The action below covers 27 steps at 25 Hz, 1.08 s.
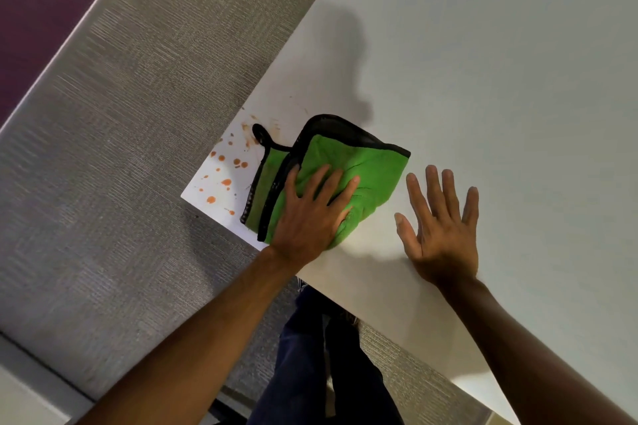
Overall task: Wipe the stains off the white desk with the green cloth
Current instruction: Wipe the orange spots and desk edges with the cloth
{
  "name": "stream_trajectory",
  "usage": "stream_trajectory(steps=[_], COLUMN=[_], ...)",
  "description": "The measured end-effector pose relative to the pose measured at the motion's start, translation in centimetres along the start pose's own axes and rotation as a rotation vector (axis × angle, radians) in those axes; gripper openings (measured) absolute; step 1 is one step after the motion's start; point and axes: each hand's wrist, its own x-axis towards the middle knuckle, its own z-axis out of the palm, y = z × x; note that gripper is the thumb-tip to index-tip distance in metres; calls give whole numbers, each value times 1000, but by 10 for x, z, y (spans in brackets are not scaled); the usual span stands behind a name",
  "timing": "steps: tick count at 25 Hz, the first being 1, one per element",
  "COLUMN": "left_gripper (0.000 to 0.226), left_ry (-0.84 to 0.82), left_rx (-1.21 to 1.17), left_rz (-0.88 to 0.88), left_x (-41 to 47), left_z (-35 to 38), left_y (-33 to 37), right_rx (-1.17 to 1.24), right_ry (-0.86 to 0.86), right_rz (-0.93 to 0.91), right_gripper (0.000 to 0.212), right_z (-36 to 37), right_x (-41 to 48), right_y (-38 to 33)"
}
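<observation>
We saw the folded cloth (pixel 348 166) lying near the bench (pixel 500 79) corner just beside orange stains (pixel 224 179), our left grip (pixel 310 214) pressed flat on it, fingers spread, our right grip (pixel 445 231) spread flat on bare bench nearby.

No legible text, label, brand, number or sign appears in the head view. The visible surfaces carry no readable markings.
</observation>
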Motion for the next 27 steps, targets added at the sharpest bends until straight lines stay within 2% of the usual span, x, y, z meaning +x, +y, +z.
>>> stream_trajectory(steps=[4,10,14,18,22,27], left_gripper=[46,52,48,49,39,53], left_ry=[84,18,-2,-92,-68,-90], left_rx=[-10,29,126,61,60,-4], left_rz=[-37,-223,-173,-315,-473,-681], left_x=[6,54,95,108,112,93], left_z=[-4,-12,-14,-12,-13,-19], left_y=[0,-17,-47,-65,-59,-56], right_rx=[2,-24,-39,-27,-15,-14], right_ry=[-41,-25,-11,-3,-7,-79], right_rz=[27,40,31,31,34,51], right_gripper=[70,72,73,70,69,72], right_z=[-1,-1,0,-1,-6,-13], right_x=[1,0,1,-1,-1,-1], right_y=[-2,-3,-3,-3,-5,-8])
